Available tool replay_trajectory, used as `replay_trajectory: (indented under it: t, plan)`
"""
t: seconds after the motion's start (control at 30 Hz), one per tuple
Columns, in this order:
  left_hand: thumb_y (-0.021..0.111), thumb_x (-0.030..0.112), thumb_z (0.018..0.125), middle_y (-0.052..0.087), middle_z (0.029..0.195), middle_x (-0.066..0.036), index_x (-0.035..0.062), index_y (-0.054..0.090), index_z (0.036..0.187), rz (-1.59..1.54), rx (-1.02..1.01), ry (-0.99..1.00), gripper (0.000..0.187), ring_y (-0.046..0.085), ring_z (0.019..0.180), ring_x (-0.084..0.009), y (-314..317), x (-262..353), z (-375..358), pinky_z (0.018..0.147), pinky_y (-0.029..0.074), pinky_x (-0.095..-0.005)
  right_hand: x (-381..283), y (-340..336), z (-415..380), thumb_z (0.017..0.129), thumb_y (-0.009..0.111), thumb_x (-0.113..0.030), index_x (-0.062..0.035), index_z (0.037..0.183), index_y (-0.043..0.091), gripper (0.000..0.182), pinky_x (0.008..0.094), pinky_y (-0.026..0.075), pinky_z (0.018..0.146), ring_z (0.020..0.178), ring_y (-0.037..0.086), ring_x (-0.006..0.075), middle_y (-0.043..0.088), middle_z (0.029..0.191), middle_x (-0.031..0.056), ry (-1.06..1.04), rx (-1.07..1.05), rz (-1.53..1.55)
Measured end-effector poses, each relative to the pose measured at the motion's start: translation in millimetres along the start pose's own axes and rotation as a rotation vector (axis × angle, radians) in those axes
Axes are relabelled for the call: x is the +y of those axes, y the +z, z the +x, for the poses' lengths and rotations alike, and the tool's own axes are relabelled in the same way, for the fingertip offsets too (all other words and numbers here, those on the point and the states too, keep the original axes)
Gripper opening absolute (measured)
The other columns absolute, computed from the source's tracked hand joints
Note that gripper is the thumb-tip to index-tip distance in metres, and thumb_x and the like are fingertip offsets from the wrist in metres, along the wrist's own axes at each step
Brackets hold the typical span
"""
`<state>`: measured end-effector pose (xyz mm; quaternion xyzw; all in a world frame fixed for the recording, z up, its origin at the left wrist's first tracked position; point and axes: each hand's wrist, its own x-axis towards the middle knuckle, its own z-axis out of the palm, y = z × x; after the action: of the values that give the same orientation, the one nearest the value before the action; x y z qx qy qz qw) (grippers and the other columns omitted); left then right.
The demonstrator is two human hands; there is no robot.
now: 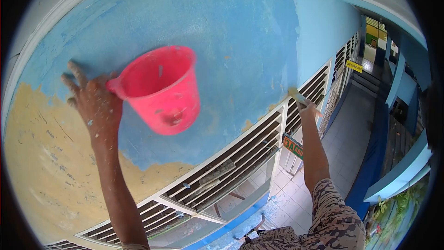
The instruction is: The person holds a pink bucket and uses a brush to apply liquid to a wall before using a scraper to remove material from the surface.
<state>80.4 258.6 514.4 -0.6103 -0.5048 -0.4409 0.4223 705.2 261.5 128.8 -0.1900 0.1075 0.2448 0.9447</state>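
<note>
A pink plastic dipper (178,111), smeared with pale marks, hangs from my left hand (97,99) by its side handle. The dipper's mouth tilts up toward me. The other fingers of this hand are spread close over the blue wall (231,65). My right hand (309,107), slightly blurred, grips a small flat tool (297,95) with a tan end. That end is at the lower edge of the blue wall, just above the louvred window frame; I cannot tell whether it is a brush or a scraper.
Bare tan patches (55,157) show on the wall's left part. Louvred windows (222,176) run beneath, with a flat piece (217,172) lying on the slats. A green-and-red sign (292,146) hangs below my right hand. Along the tiled corridor (347,125) is a yellow sign (354,66).
</note>
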Motion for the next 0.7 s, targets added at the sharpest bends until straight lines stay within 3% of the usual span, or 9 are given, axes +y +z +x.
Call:
replay_trajectory:
  t: [0.07, 0.2, 0.23, 0.27, 0.37, 0.4, 0.43, 0.57, 0.7]
  plan:
    - [0.073, 0.031, 0.088, 0.025, 0.162, -0.029, 0.0078, 0.08, 0.097, -0.026, 0.034, 0.02, 0.026, 0.018, 0.148, -0.0568, 5.5, 22.6, 1.5, 0.104, 0.027, -0.0813, -24.8, 59.5, -45.0, 0.089, 0.064, -0.005, 0.0069, 0.125, 0.047, 0.042, 0.0496, 0.065, 0.08, 0.103, 0.067, 0.035, 0.059, 0.117, 0.0207, -0.261, 0.273, -0.247]
    - [0.073, 0.029, 0.087, 0.025, 0.16, -0.034, 0.0065, 0.079, 0.088, -0.071, 0.051, 0.106, 0.023, 0.014, 0.144, -0.0648, 20.8, 70.3, 7.1, 0.094, 0.021, -0.0898, -73.7, 208.6, -92.0, 0.075, 0.073, -0.005, 0.0009, 0.132, 0.029, 0.072, 0.0515, 0.067, 0.069, 0.101, 0.066, 0.0338, 0.057, 0.118, 0.0216, -0.611, -0.045, -0.739]
    - [0.073, 0.028, 0.086, 0.024, 0.159, -0.036, 0.0061, 0.078, 0.085, -0.096, 0.097, 0.135, 0.022, 0.013, 0.143, -0.0677, 24.8, 79.1, 11.8, 0.091, 0.019, -0.0919, -75.6, 251.1, -84.1, 0.074, 0.074, -0.021, 0.0012, 0.125, 0.052, 0.06, 0.0415, 0.062, 0.078, 0.087, 0.074, 0.0317, 0.07, 0.106, 0.019, -0.757, 0.025, -0.858]
    - [0.073, 0.028, 0.086, 0.024, 0.159, -0.036, 0.0061, 0.078, 0.085, -0.094, 0.096, 0.133, 0.022, 0.013, 0.143, -0.0677, 24.5, 89.2, 15.5, 0.091, 0.019, -0.0919, -85.2, 289.2, -112.8, 0.073, 0.076, -0.025, 0.0018, 0.119, 0.059, 0.056, 0.0377, 0.062, 0.081, 0.09, 0.074, 0.0319, 0.071, 0.103, 0.019, -0.709, 0.058, -0.883]
    - [0.075, 0.026, 0.082, 0.028, 0.154, -0.041, 0.0054, 0.077, 0.083, -0.142, 0.138, 0.185, 0.021, 0.014, 0.139, -0.0719, 28.9, 118.0, 24.3, 0.087, 0.018, -0.0936, -96.5, 348.9, -92.0, 0.077, 0.074, -0.02, 0.0051, 0.121, 0.058, 0.052, 0.0445, 0.062, 0.082, 0.091, 0.073, 0.0341, 0.069, 0.11, 0.0193, -0.945, -0.23, -0.498]
    - [0.075, 0.026, 0.082, 0.028, 0.154, -0.041, 0.0054, 0.077, 0.083, -0.143, 0.137, 0.189, 0.021, 0.014, 0.139, -0.0719, 31.3, 122.1, 26.3, 0.087, 0.018, -0.0936, -107.8, 357.8, -129.4, 0.081, 0.071, -0.015, 0.0049, 0.121, 0.058, 0.047, 0.0488, 0.062, 0.083, 0.095, 0.072, 0.0348, 0.066, 0.114, 0.0198, -0.76, -0.439, -0.315]
    - [0.074, 0.026, 0.083, 0.029, 0.154, -0.041, 0.0057, 0.077, 0.083, -0.133, 0.16, 0.178, 0.02, 0.015, 0.139, -0.072, 33.6, 126.1, 27.9, 0.086, 0.018, -0.0937, -114.2, 357.8, -151.0, 0.084, 0.068, -0.011, 0.0048, 0.122, 0.058, 0.042, 0.0531, 0.062, 0.083, 0.099, 0.07, 0.0355, 0.063, 0.119, 0.0204, -0.566, -0.634, -0.127]
    - [0.073, 0.023, 0.083, 0.03, 0.153, -0.042, 0.0066, 0.078, 0.082, -0.103, 0.192, 0.185, 0.017, 0.016, 0.138, -0.0726, 38.0, 126.6, 26.8, 0.085, 0.018, -0.0941, -81.8, 263.0, -64.0, 0.092, 0.058, -0.004, 0.0009, 0.126, 0.056, 0.034, 0.0498, 0.059, 0.098, 0.124, 0.053, 0.0353, 0.05, 0.135, 0.0156, -0.336, -0.628, -0.045]
    - [0.073, 0.023, 0.083, 0.03, 0.152, -0.043, 0.0059, 0.078, 0.082, -0.102, 0.184, 0.186, 0.018, 0.017, 0.137, -0.0735, 34.4, 128.7, 26.4, 0.084, 0.019, -0.0944, -14.7, 77.6, -23.8, 0.087, 0.056, -0.002, 0.0033, 0.139, 0.046, 0.053, 0.0515, 0.056, 0.101, 0.125, 0.054, 0.0404, 0.052, 0.135, 0.0227, -0.173, -0.237, -0.002]
